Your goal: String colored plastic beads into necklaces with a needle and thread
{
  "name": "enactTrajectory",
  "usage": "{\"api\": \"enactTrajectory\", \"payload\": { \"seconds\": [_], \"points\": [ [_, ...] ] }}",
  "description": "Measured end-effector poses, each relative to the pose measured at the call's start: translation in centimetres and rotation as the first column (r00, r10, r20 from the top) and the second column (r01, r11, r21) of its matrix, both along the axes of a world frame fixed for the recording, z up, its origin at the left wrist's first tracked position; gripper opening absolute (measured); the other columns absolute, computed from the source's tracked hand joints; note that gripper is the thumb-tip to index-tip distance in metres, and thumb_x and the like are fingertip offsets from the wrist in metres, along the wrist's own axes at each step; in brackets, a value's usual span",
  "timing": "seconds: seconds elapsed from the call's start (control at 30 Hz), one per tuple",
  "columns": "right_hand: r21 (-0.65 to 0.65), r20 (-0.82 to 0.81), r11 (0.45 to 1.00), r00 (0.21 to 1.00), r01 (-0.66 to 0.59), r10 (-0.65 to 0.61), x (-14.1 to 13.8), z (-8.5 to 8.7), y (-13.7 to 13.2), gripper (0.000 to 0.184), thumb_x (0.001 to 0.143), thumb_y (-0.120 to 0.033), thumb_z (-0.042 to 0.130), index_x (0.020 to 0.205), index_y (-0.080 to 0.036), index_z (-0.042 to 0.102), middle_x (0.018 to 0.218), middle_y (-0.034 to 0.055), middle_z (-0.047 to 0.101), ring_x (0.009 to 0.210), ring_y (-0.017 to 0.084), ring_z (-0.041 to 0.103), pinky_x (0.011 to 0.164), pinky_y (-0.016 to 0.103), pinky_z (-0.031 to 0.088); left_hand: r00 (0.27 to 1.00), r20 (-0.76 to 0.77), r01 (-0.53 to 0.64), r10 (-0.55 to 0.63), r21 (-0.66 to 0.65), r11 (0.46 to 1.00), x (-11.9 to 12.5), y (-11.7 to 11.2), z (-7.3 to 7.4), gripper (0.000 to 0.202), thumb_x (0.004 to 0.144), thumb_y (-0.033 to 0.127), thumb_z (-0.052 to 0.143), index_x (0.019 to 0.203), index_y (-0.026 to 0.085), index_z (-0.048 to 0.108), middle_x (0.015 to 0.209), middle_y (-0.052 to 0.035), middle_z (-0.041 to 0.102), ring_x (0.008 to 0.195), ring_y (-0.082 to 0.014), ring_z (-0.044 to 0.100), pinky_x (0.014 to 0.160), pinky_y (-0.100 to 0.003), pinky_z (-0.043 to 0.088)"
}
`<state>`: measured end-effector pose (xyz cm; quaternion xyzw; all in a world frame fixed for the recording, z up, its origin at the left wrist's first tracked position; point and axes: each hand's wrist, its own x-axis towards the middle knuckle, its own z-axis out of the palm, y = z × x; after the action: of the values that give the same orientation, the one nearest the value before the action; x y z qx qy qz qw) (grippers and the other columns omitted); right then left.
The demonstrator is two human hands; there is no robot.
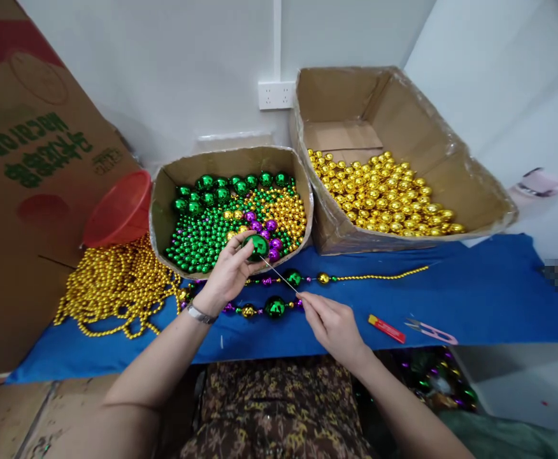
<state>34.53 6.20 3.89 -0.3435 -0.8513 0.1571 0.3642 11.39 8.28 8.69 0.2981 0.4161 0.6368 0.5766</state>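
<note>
My left hand (231, 268) holds a large shiny green ball (258, 247) between thumb and fingers, above the front rim of the smaller box. In my right hand (334, 326), thumb and fingers pinch a thin straight needle (279, 274), its far end at the green ball. Whether the tip sits inside the ball, I cannot tell. Below both hands lies a beaded garland (275, 307) of green, gold and purple balls on the blue cloth. One strand of it ends in a row of small gold beads (384, 276) toward the right.
The smaller cardboard box (157, 210) contains green, gold and purple beads; the larger box (415, 118) contains gold balls. Gold bead strings (116, 287) heap at left beside a red basket (119, 210). A red-yellow cutter (386, 328) and pink snips (432, 331) lie at right on the blue cloth (489, 306).
</note>
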Motion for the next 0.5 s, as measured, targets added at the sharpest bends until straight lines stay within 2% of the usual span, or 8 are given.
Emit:
{"api": "enactTrajectory", "payload": {
  "seconds": [0.1,0.17,0.27,0.33,0.5],
  "points": [
    [0.012,0.030,1.000,0.999,0.013,-0.013,0.0,-0.1,0.0,0.024,0.096,-0.018,0.045,0.108,-0.016,0.065,0.091,0.0060,0.075,0.077,0.016,0.071,0.073,0.025,0.056,0.999,-0.051,-0.002,0.004,0.033,0.999,0.4,-0.3,-0.3,0.033,0.079,0.029,0.070,0.110,0.023,0.061,0.102,-0.0018,0.056,0.088,-0.0135,0.058,0.084,-0.040,0.056],
    [0.015,0.053,0.999,0.998,0.032,-0.033,-0.1,-0.2,-0.1,0.025,0.096,-0.019,0.044,0.108,-0.016,0.066,0.090,0.0059,0.075,0.076,0.016,0.072,0.073,0.025,0.055,0.989,-0.143,-0.022,0.030,0.062,0.998,0.8,-0.6,-0.7,0.037,0.078,0.030,0.072,0.112,0.024,0.060,0.102,-0.0017,0.056,0.086,-0.0128,0.057,0.081,-0.036,0.057],
    [0.009,0.064,0.998,0.996,0.057,-0.058,-0.5,-0.4,-0.3,0.025,0.096,-0.020,0.043,0.106,-0.017,0.066,0.090,0.0059,0.076,0.075,0.015,0.072,0.073,0.024,0.055,0.934,-0.338,-0.071,0.119,0.152,0.986,1.8,-1.2,-1.7,0.047,0.071,0.028,0.078,0.114,0.025,0.058,0.106,-0.0026,0.056,0.090,-0.0141,0.058,0.080,-0.030,0.055],
    [-0.009,0.056,0.998,0.996,0.064,-0.063,-0.7,-0.6,-0.5,0.025,0.097,-0.020,0.042,0.104,-0.018,0.067,0.089,0.0053,0.076,0.073,0.015,0.072,0.071,0.023,0.055,0.890,-0.425,-0.076,0.166,0.220,0.973,2.5,-1.6,-2.5,0.055,0.068,0.028,0.081,0.117,0.025,0.055,0.111,-0.0048,0.057,0.095,-0.0169,0.059,0.082,-0.031,0.054],
    [-0.064,0.003,0.997,0.999,0.048,-0.048,-0.5,-0.8,-0.5,0.026,0.097,-0.020,0.041,0.106,-0.018,0.065,0.092,0.0047,0.076,0.076,0.015,0.072,0.070,0.022,0.055,0.865,-0.465,-0.071,0.191,0.264,0.962,3.7,-2.0,-3.5,0.071,0.067,0.033,0.082,0.127,0.025,0.045,0.121,-0.0090,0.052,0.106,-0.0217,0.058,0.086,-0.035,0.054]
  ]
}}
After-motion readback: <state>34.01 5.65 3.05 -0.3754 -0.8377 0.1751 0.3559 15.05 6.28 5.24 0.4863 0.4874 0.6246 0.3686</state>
